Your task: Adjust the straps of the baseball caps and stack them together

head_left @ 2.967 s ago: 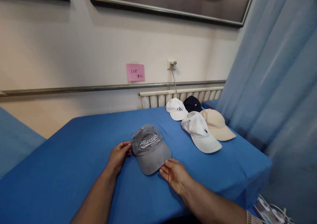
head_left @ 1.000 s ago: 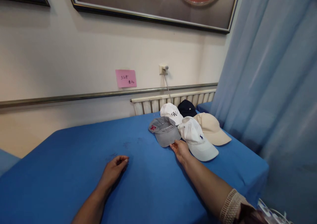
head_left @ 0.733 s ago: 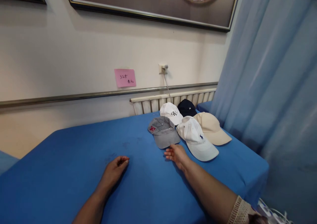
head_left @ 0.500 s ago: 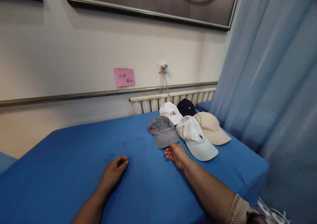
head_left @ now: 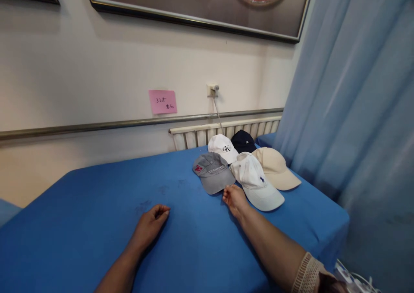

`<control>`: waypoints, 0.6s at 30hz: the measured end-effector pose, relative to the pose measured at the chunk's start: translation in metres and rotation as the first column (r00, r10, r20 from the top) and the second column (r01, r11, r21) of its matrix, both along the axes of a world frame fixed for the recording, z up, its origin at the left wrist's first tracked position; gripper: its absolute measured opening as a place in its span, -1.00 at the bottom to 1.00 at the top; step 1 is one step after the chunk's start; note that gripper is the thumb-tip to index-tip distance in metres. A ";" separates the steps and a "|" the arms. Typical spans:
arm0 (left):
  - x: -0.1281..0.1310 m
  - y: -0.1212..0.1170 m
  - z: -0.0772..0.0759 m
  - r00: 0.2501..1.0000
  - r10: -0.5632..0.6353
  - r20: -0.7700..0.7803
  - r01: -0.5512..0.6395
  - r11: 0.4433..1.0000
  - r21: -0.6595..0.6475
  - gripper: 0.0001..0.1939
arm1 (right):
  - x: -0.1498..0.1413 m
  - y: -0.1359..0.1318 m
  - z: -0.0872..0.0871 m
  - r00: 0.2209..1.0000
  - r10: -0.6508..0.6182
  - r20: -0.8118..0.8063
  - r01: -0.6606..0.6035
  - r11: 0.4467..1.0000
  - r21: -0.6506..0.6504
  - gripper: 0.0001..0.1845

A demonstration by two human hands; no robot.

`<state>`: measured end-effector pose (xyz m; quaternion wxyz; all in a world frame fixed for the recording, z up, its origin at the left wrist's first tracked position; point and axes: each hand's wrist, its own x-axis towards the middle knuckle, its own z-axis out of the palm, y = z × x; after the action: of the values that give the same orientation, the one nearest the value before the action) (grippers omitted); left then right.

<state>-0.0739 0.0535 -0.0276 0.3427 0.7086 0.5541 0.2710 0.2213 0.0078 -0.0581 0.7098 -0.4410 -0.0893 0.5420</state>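
Note:
My left hand [head_left: 151,222] rests on the blue tablecloth [head_left: 90,206] with its fingers curled under and nothing in it. My right hand [head_left: 234,198] lies farther out, fingers curled in, just at the brim edge of a grey cap [head_left: 211,173] and beside the brim of a white cap with a small blue logo [head_left: 255,181]. It grips neither cap. Behind these sit a white cap with black letters [head_left: 221,145], a navy cap [head_left: 243,140] and a beige cap [head_left: 275,166].
The caps cluster at the table's far right corner. A radiator [head_left: 197,135] and a wall rail run behind the table, with a pink note [head_left: 162,102] and a socket [head_left: 212,89] above. A blue curtain [head_left: 355,111] hangs at the right.
The grey cap, once between both hands near me, now sits with the other caps. My right hand has let go of it and curled its fingers in; my left hand stays still.

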 end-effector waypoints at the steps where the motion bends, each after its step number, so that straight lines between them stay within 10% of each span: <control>1: 0.000 0.000 0.000 1.000 0.000 0.002 0.000 1.000 -0.002 -0.63 | 0.000 0.000 0.000 1.000 0.001 0.007 -0.001 1.000 0.003 -0.80; 12: 0.006 -0.005 0.009 0.999 0.033 -0.035 -0.032 0.998 0.053 -0.66 | -0.012 -0.006 0.006 0.987 0.149 0.063 -0.140 0.983 -0.122 -0.78; 18: 0.065 0.012 0.028 0.996 0.011 -0.093 0.015 0.960 0.279 -0.68 | -0.070 -0.005 0.006 0.828 0.392 0.400 -0.374 0.919 -0.126 -0.83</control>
<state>-0.0093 0.0655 0.0008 0.2131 0.7623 0.5252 0.3125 0.1512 0.0028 -0.0523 0.5414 -0.5346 -0.3138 0.5680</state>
